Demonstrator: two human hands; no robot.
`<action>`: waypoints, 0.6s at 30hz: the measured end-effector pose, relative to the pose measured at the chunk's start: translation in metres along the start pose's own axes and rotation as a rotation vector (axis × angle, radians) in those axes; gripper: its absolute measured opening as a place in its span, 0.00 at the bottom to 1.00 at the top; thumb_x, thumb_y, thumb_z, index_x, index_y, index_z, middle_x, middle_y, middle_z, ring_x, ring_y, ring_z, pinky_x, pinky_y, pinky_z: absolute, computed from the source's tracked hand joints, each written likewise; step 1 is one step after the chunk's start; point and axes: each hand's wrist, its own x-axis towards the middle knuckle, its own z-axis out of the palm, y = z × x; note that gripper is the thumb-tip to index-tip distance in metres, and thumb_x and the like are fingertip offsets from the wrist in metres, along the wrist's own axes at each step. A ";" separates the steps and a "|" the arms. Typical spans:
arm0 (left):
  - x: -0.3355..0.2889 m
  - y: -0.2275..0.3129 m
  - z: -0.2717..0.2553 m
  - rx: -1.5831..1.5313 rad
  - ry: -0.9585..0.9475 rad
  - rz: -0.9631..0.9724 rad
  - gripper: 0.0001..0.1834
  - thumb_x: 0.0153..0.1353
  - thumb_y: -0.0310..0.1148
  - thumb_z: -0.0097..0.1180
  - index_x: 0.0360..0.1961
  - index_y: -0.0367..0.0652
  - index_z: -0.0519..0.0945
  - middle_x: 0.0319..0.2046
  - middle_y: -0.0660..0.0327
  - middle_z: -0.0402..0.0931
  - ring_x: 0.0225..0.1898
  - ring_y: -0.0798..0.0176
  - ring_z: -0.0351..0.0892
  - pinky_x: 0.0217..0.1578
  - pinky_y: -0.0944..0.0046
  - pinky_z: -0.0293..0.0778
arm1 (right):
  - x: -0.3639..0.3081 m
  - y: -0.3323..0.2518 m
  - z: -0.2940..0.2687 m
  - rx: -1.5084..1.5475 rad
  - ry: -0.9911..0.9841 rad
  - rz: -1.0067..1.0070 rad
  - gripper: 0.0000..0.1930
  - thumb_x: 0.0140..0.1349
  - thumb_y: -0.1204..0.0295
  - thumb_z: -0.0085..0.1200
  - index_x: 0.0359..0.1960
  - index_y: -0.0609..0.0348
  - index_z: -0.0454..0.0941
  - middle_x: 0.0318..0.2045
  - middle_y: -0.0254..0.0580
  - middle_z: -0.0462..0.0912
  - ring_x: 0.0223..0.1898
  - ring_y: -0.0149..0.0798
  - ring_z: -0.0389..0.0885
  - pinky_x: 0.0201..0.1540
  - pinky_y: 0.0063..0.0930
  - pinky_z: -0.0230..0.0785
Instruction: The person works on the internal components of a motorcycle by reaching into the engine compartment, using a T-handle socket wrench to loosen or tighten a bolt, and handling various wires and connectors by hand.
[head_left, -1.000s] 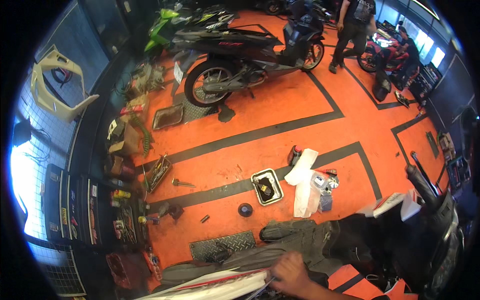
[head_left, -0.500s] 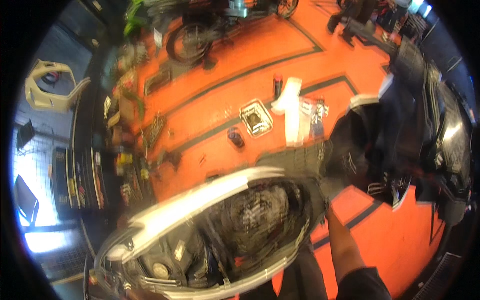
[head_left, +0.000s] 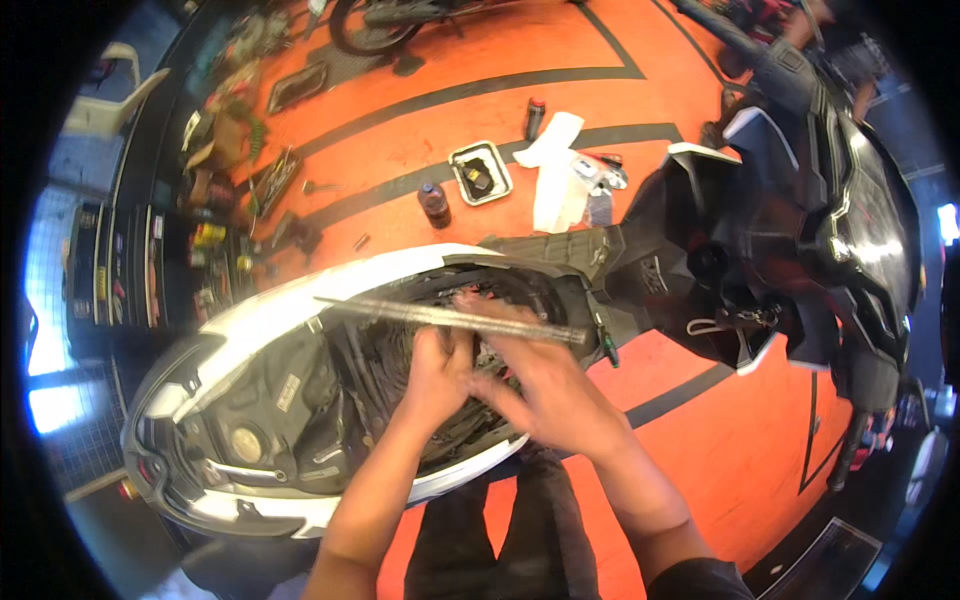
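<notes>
A long, slim metal rod (head_left: 400,312) lies slantwise above the open under-seat bay of a white and black scooter (head_left: 330,280). My left hand (head_left: 438,375) is closed at the middle of the rod, its fingers partly hidden. Close beside it, my right hand (head_left: 555,390) has its fingers stretched past the rod and its thumb apart; the rod crosses over those fingers. Beneath both hands sit dark mechanical parts (head_left: 400,385), blurred and partly covered. A green-handled screwdriver-like tool (head_left: 609,345) rests at the front edge of the bay.
Beyond the scooter, a white-rimmed tray (head_left: 500,192) holding a dark item, a dark bottle (head_left: 435,206), a red-topped can (head_left: 535,118) and white paper (head_left: 560,180) lie on the orange floor. Another motorcycle's wheel (head_left: 375,25) is farther back. Tool cases (head_left: 110,265) stand left.
Both hands have come into view over the bay, with the metal rod now there. Earlier only my right forearm showed. The view has shifted, and the scooter appears higher in it.
</notes>
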 end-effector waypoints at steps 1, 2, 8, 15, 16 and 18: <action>0.011 -0.015 0.000 0.069 -0.001 0.042 0.10 0.70 0.29 0.49 0.37 0.31 0.77 0.24 0.58 0.73 0.28 0.69 0.68 0.30 0.61 0.69 | 0.015 0.015 0.007 -0.061 -0.041 0.074 0.23 0.63 0.71 0.61 0.59 0.67 0.75 0.54 0.59 0.80 0.57 0.61 0.75 0.62 0.46 0.68; 0.023 -0.029 -0.001 0.177 0.096 0.110 0.07 0.66 0.24 0.50 0.37 0.29 0.75 0.25 0.54 0.75 0.29 0.67 0.70 0.31 0.59 0.71 | 0.025 0.029 0.010 -0.023 -0.039 0.081 0.20 0.65 0.71 0.60 0.56 0.68 0.77 0.54 0.60 0.79 0.56 0.57 0.78 0.57 0.44 0.70; 0.026 -0.069 -0.029 0.397 -0.098 -0.046 0.21 0.60 0.28 0.53 0.53 0.25 0.75 0.42 0.34 0.81 0.49 0.37 0.83 0.50 0.48 0.76 | 0.043 0.096 0.057 0.045 -0.095 -0.059 0.08 0.63 0.77 0.55 0.41 0.70 0.77 0.36 0.64 0.81 0.41 0.67 0.79 0.45 0.52 0.71; 0.002 -0.090 -0.071 1.094 -0.444 -0.113 0.36 0.66 0.47 0.60 0.64 0.30 0.68 0.45 0.36 0.82 0.50 0.34 0.81 0.53 0.45 0.77 | 0.026 0.159 0.088 0.288 -0.117 -0.126 0.07 0.69 0.76 0.53 0.44 0.68 0.77 0.35 0.46 0.81 0.38 0.42 0.82 0.43 0.35 0.74; 0.001 -0.090 -0.073 1.177 -0.493 -0.211 0.36 0.66 0.48 0.60 0.65 0.30 0.67 0.45 0.37 0.82 0.49 0.35 0.82 0.52 0.45 0.77 | 0.025 0.164 0.091 0.336 -0.125 -0.107 0.07 0.70 0.76 0.53 0.43 0.68 0.77 0.34 0.41 0.82 0.36 0.34 0.82 0.41 0.31 0.76; 0.003 -0.088 -0.073 1.319 -0.508 -0.318 0.35 0.66 0.48 0.60 0.63 0.31 0.70 0.44 0.40 0.83 0.48 0.38 0.83 0.50 0.45 0.79 | 0.016 0.169 0.095 0.513 -0.176 0.003 0.08 0.74 0.75 0.50 0.48 0.68 0.73 0.37 0.37 0.77 0.37 0.32 0.81 0.42 0.28 0.76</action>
